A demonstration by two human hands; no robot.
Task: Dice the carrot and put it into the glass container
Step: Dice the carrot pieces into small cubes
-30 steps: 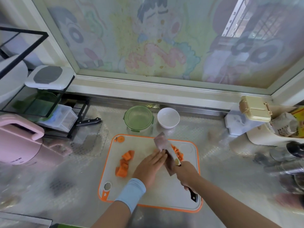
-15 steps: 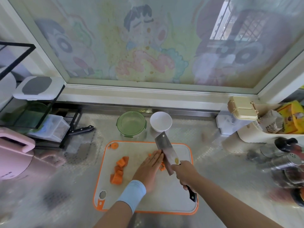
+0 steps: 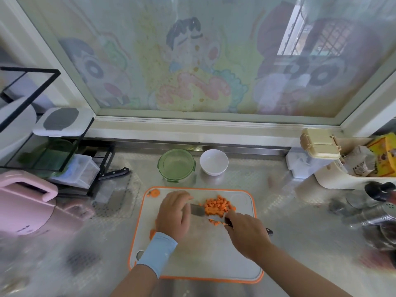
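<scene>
On the board, carrot now lies diced (right hand grips knife, left hand relaxed).

Cutting board on counter, front ctr. Diced carrot heaped on board's far R part, a few bits just in front of heap. Cleaver lies across board btw the hands, blade against heap's near-L edge. Left hand on board L of heap, over blade tip; right hand at board's R side, on handle. Glass container behind board; small bowl just R of it. Rack far L, knife at its R foot. Lidded box back R.
</scene>
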